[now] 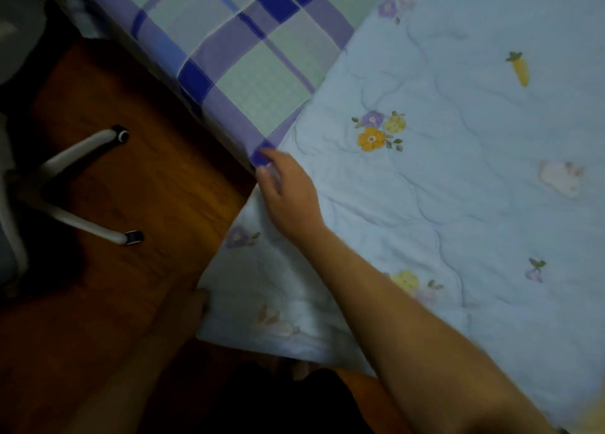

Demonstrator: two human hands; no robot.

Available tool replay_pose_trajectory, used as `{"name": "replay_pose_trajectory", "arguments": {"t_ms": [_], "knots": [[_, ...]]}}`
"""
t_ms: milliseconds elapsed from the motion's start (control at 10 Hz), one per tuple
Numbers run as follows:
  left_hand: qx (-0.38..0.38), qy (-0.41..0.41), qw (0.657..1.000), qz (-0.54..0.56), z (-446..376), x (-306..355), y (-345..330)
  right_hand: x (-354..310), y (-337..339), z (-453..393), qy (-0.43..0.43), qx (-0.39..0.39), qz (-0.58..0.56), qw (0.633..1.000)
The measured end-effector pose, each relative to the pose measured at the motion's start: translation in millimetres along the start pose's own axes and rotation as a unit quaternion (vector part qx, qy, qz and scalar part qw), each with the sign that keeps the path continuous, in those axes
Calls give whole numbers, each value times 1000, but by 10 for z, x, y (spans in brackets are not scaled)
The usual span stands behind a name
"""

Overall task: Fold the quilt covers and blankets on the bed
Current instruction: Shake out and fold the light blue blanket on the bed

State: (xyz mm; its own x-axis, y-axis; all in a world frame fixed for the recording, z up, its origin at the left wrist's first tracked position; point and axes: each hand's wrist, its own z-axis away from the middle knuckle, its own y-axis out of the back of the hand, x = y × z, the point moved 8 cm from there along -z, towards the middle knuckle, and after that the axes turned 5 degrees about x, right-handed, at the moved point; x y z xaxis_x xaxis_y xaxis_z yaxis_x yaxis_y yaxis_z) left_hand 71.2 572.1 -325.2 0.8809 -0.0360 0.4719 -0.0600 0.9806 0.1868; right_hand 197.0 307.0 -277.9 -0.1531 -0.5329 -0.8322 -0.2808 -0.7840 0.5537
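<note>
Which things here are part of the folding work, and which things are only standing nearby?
Part of the job:
- light blue floral quilt
- plaid sheet under it
- right hand at the quilt's edge
- left hand at the hanging corner

Just nearby:
- chair base with castors
- wooden floor

Pale blue quilted blanket [458, 171]: printed with flowers, carrots and rabbits, spread flat over right and near part of bed, stitching lines wavy. Its near-left corner hangs off the bed edge over the floor. Purple-blue-green plaid cover [248, 50]: lies flat at far left, partly under the blanket's edge.
</note>
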Motion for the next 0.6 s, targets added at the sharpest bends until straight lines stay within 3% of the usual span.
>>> {"name": "replay_pose_trajectory", "arguments": {"t_ms": [100,200,300,500,600], "knots": [[0,-6,998,58,154,58,-163,361,461,1477,-185,91,-49,977],[-93,-9,991,101,576,84,-443,1077,660,3351,-525,217,-204,797],[-144,-24,981,129,943,162,-606,1349,744,4332,-646,338,-467,501],[-132,-54,980,139,1225,420,-513,1777,1598,4288,-434,457,-666,400],[-114,-60,988,90,1222,505,-432,1885,1645,4580,-435,466,-700,322]]}}
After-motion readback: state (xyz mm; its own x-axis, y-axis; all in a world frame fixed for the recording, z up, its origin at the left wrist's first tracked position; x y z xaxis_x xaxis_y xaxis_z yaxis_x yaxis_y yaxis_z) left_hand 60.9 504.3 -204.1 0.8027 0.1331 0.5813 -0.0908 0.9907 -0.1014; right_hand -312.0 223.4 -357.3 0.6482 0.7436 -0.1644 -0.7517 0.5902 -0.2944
